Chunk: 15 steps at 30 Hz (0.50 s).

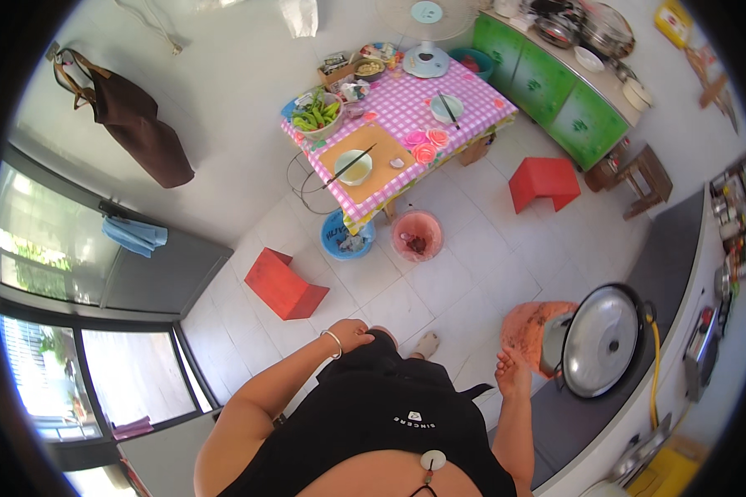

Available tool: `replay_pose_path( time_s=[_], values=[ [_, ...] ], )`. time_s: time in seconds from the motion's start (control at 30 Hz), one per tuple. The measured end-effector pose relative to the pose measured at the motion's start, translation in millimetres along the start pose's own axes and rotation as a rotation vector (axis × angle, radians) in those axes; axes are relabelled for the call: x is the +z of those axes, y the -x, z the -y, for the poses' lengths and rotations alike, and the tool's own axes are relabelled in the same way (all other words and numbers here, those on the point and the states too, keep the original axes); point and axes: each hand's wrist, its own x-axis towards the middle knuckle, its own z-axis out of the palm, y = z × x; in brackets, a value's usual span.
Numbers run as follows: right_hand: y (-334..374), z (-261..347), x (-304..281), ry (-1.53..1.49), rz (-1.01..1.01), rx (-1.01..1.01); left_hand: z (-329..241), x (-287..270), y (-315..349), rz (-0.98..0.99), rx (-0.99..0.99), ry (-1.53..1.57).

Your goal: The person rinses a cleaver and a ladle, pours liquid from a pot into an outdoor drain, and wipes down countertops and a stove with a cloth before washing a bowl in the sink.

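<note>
L hand (pixel 354 334) fingers curled, touching blk clothing (pixel 377 364); R hand (pixel 512 374) half-bent, can't tell if either grips.

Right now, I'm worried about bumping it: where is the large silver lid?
The silver lid is at the lower right of the head view, between the right hand and the yellow hose.

Board (pixel 383 142), fan (pixel 426 65) on checked table (pixel 408 106)

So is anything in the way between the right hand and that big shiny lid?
Yes: in this view, part of the orange-red object and a greyish surface beside it lie between the right hand and the lid. How high they sit, I can't tell.
</note>
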Motion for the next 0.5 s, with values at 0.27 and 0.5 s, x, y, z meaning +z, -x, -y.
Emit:
replay_pose_path(
  time_s=[0.27,0.5],
  values=[
    [-92,83,135,0.191,0.096,0.057,25,-107,-128,-0.247,0.029,0.025],
    [-143,90,248,0.266,0.059,0.165,52,-237,-317,-0.671,0.046,-0.124]
  ],
)
